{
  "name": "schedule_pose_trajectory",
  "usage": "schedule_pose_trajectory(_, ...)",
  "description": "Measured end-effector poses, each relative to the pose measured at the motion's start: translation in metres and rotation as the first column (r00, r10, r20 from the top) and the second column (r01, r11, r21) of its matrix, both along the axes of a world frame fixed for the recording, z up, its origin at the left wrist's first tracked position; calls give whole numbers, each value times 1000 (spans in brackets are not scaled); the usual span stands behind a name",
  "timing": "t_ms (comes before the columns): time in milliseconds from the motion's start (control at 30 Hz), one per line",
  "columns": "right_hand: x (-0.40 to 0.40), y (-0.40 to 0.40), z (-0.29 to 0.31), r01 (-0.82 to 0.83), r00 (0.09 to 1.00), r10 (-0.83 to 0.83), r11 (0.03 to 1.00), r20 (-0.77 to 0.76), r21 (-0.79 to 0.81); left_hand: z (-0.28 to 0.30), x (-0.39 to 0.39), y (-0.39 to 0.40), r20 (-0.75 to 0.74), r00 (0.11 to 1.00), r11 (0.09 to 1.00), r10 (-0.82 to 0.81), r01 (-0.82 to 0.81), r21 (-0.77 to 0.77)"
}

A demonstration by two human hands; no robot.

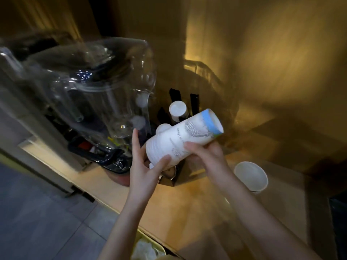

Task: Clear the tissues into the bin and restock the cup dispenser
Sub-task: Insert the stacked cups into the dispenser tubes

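Observation:
A white stack of paper cups point(180, 136) with a blue band near its far end lies tilted above the counter, held by both hands. My left hand point(144, 162) grips its lower left end with thumb and fingers. My right hand point(204, 152) holds its underside near the middle. Just behind it stands the black cup dispenser point(193, 104) with upright posts and white cups point(177, 108) in it. At the bottom edge a yellow-rimmed bin point(146, 248) shows white tissues inside.
A single white paper cup point(250, 176) stands on the wooden counter point(187, 203) to the right. A large clear water jug point(97, 87) on a machine fills the left. A dark object point(338, 222) sits at the right edge. Grey floor tiles lie lower left.

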State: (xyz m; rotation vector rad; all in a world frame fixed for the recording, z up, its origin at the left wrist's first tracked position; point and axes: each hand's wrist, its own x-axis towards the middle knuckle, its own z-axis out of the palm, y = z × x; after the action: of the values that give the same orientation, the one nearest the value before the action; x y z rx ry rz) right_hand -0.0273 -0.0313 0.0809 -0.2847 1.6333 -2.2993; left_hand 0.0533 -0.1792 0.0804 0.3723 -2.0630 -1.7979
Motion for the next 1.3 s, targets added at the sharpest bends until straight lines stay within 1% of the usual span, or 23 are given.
schedule_pose_trajectory(33,-1,-5,1,8,997,-4,999,-79,50,-4,0,-3,-6,999,999,31,-31,18)
schedule_pose_trajectory(100,-1,-16,0,11,987,7,993,-161,113,-10,-1,-8,3,997,996,79,-79,35)
schedule_pose_trajectory(200,0,-29,-7,-1,981,44,976,-188,218,-15,0,-17,70,994,995,81,-77,-60)
schedule_pose_trajectory(267,2,-34,-13,4,976,61,955,-208,297,-18,1,-23,127,990,995,60,-50,-82)
schedule_pose_trajectory(367,7,-41,-23,17,972,63,943,-228,332,-23,0,-29,229,972,998,49,-38,-54)
schedule_pose_trajectory(500,14,-44,-35,38,946,103,907,-308,419,-34,-5,-35,346,938,1000,27,-20,-24)
schedule_pose_trajectory(533,15,-45,-38,55,939,101,900,-329,432,-37,-7,-36,358,933,999,24,-31,12)
schedule_pose_trajectory(633,18,-51,-47,164,903,62,864,-425,475,-45,-16,-38,393,919,977,18,-100,189)
schedule_pose_trajectory(733,21,-59,-60,257,853,114,758,-509,600,-56,-28,-38,381,921,924,-81,-74,376)
schedule_pose_trajectory(767,21,-59,-64,258,854,130,734,-504,628,-60,-30,-38,369,921,909,-120,-47,413)
schedule_pose_trajectory(833,20,-59,-70,212,868,182,707,-463,675,-65,-30,-38,359,920,901,-158,-15,434)
schedule_pose_trajectory(900,18,-57,-74,116,881,253,705,-401,700,-68,-29,-39,353,923,914,-154,-3,406)
schedule_pose_trajectory(967,18,-55,-73,35,884,305,712,-354,702,-65,-27,-39,328,929,893,-170,4,451)
schedule_pose_trajectory(1000,18,-54,-73,20,879,324,710,-351,704,-61,-24,-39,314,933,891,-177,17,454)
schedule_pose_trajectory(1033,19,-53,-72,19,870,337,705,-359,709,-56,-21,-37,307,938,908,-162,19,419)
schedule_pose_trajectory(1067,19,-53,-71,28,860,346,701,-374,712,-51,-17,-35,306,946,939,-109,-3,344)
schedule_pose_trajectory(1100,19,-53,-70,41,849,353,698,-392,715,-47,-13,-33,291,956,966,-22,-55,252)
schedule_pose_trajectory(1167,18,-54,-70,67,828,368,684,-423,726,-39,-7,-29,202,971,989,132,-144,46)
schedule_pose_trajectory(1233,17,-55,-70,103,809,384,655,-446,749,-34,-6,-25,132,976,968,175,-145,-207)
schedule_pose_trajectory(1300,16,-55,-72,124,794,412,610,-448,782,-35,-8,-21,134,976,914,171,-106,-393)
